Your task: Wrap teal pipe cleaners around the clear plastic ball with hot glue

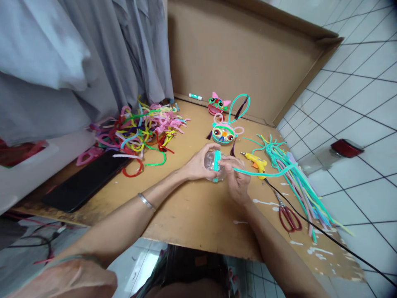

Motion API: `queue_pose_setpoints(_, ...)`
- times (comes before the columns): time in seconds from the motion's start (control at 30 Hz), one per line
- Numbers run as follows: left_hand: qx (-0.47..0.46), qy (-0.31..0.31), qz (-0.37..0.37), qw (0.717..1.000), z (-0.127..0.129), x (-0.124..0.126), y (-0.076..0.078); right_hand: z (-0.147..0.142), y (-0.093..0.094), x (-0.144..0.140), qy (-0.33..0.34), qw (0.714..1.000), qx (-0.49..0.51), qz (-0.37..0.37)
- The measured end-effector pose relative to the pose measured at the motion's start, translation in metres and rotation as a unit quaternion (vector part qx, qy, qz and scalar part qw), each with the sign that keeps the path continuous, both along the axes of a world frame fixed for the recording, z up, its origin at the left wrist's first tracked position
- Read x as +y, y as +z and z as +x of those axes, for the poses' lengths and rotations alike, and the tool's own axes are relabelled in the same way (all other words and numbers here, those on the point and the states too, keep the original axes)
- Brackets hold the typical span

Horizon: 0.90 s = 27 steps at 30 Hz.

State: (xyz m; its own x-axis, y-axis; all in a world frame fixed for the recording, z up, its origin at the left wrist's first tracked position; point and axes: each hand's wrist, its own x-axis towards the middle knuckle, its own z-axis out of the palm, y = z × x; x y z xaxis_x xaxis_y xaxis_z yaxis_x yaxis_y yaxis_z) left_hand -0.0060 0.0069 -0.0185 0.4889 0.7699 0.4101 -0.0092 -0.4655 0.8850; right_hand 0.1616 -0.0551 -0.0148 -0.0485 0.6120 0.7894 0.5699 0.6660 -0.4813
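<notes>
My left hand (198, 162) is wrapped round the left side of a clear plastic ball (210, 162). A turquoise band runs round the ball's middle. The fingers of my right hand (238, 181) are closed on a turquoise pipe cleaner (269, 174), near its end and against the ball's right side. Its free length stretches out to the right. Just beyond the ball stands a decorated ball (223, 133) with big eyes, pink loops and dark tassels. A yellow glue gun (259, 164) lies to the right of my right hand.
A tangled heap of coloured pipe cleaners (149, 128) lies at left by a black phone (83, 182). At right are straight pipe cleaners (297, 186), red-handled scissors (288, 216) and the glue gun's black cord (328, 235). A red-mouthed figure (216, 108) and glue stick (195, 97) sit behind.
</notes>
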Motion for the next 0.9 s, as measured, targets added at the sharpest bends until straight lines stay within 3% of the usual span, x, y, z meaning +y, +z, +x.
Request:
queue_pose_setpoints(0.17, 0.041, 0.010, 0.014, 0.999, -0.0020, -0.0016, 0.0043, 0.0002, -0.0003, 0.0008, 0.013, 1.000, 0.001, 0.007)
queue_pose_setpoints(0.3, 0.067, 0.041, 0.083, 0.993, -0.0031, 0.0022, 0.0006, -0.0006, -0.0002, 0.0005, 0.007, 1.000, 0.003, 0.003)
queue_pose_setpoints(0.5, 0.012, 0.033, 0.179, 0.983, -0.0029, 0.0082, -0.0052, 0.0001, -0.0006, 0.0025, 0.020, 1.000, 0.013, 0.011)
queue_pose_setpoints(0.9, 0.039, -0.011, 0.076, 0.996, -0.0055, -0.0010, 0.0043, -0.0011, 0.0011, 0.0025, 0.006, 1.000, -0.001, 0.014)
